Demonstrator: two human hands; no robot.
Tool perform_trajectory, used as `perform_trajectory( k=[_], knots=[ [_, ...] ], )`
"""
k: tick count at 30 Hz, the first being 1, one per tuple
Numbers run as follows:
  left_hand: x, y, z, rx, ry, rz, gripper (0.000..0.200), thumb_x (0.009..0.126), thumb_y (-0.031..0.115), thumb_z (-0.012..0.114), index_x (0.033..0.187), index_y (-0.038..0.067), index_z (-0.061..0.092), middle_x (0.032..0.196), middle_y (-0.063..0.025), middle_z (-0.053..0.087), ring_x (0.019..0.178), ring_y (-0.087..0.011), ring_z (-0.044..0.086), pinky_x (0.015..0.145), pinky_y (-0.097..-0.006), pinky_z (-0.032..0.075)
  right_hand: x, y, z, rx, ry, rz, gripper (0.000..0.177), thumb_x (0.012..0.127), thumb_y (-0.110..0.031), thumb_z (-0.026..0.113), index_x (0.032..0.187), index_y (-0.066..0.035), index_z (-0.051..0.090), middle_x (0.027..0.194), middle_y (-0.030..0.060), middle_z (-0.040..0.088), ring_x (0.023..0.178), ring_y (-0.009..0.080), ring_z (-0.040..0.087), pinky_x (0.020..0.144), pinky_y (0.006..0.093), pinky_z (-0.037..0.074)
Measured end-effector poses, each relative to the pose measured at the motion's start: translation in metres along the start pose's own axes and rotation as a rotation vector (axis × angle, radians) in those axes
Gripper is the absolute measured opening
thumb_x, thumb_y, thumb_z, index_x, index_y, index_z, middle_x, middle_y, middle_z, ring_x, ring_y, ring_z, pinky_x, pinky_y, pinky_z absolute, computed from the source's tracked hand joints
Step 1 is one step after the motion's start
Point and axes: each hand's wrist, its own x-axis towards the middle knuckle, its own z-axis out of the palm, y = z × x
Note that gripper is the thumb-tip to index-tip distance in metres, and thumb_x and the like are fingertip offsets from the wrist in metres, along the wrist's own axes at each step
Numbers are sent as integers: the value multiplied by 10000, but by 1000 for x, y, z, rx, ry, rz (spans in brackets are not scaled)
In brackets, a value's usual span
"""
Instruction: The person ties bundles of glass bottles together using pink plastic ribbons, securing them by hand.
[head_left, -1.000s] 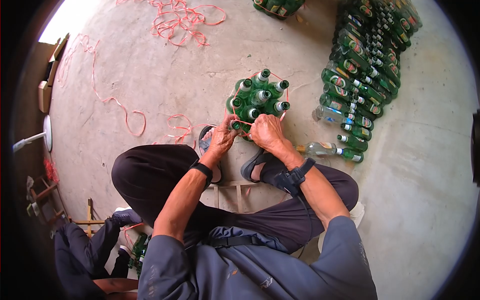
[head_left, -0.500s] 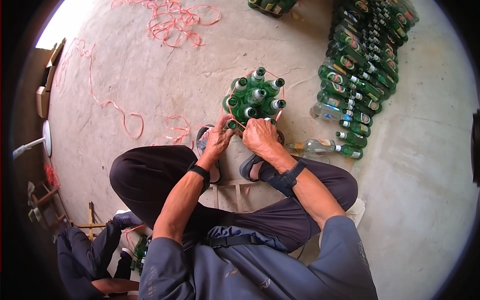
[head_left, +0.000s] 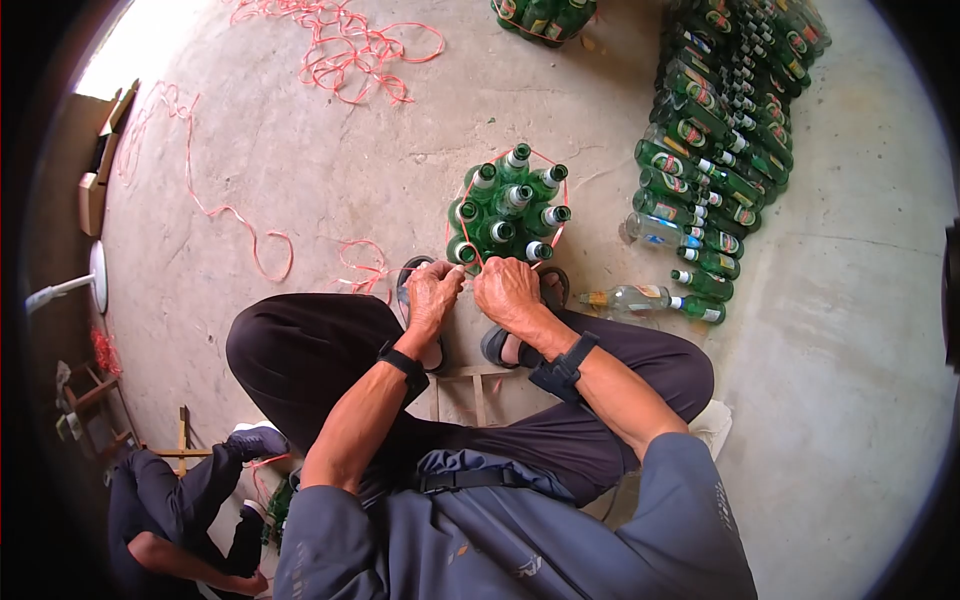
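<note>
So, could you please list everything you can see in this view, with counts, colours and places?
bottle bundle: one, about nine upright green bottles, floor in front of the feet
red string: one loop, red, around the bundle
loose string: several tangles, red, floor at top and left
stacked bottles: many, green, lying in rows at right
clear bottles: two, clear, lying at the stack's near end
second bundle: one, green, top edge
cardboard box: one, brown, left edge
other person: one, dark clothes, lower left
sandals: two, dark, on the feet
wrist straps: two, black
left hand: curled at the bundle's near edge
right hand: curled beside it
</note>
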Motion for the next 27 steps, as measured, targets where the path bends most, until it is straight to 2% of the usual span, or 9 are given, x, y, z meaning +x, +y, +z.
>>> perform_trajectory(
  k=[4,6,9,10,12,18,21,23,27],
  knots=[
    [-18,25,0,-213,-147,148,402,884,363,578,968,-23,657,810,-98,687,614,-174,638,562,-286,466,1,5,9,40,-6,-21,265,783,-201,564,660,14,656,671,247,630,644,410,644,617,490,526],
    [-27,41,-8,-217,-325,-47,514,926,475,479,966,-5,657,843,-86,684,556,-148,604,504,-242,408,3,12,16,65,3,-27,273,790,-204,554,658,10,660,667,239,632,636,407,643,611,493,523],
    [-22,36,-8,-301,-452,-129,592,928,563,417,956,22,656,805,-78,660,503,-131,564,461,-231,358,5,20,21,74,9,-92,289,806,-199,525,659,7,664,661,229,627,623,399,637,607,492,517],
    [-24,39,-7,-300,-452,-128,592,928,563,417,956,22,656,805,-78,660,503,-131,564,461,-231,358,6,22,23,54,-2,-120,292,809,-196,515,666,11,662,662,232,620,624,403,632,616,489,515],
    [-28,46,-6,-280,-436,-228,567,936,607,369,756,123,601,554,5,512,477,-90,426,471,-242,293,6,24,25,35,-14,-150,297,813,-193,504,673,16,661,662,235,614,626,406,626,625,486,513],
    [-17,32,-2,-191,-401,-147,564,932,620,362,776,127,588,520,24,441,443,-81,357,443,-240,222,6,26,24,163,-37,-195,294,811,-175,496,692,47,648,673,254,603,621,424,604,648,479,508],
    [-16,20,7,-295,-272,-107,615,938,601,371,925,62,666,486,23,383,418,-65,282,420,-255,186,7,31,30,155,-24,-221,233,780,-156,540,665,21,637,637,213,609,585,373,614,619,453,514],
    [-11,9,7,-349,-324,-108,627,939,608,359,917,61,665,481,19,387,411,-68,287,412,-258,186,9,37,37,-53,26,-381,171,734,-153,586,629,-20,606,590,151,599,544,303,619,574,403,517],
    [-14,19,8,-530,-361,-221,684,927,653,315,865,54,639,495,8,428,392,-80,303,388,-265,183,15,48,47,-9,61,-517,164,694,-176,614,603,-49,566,544,113,568,507,259,607,525,359,508]
  ],
)
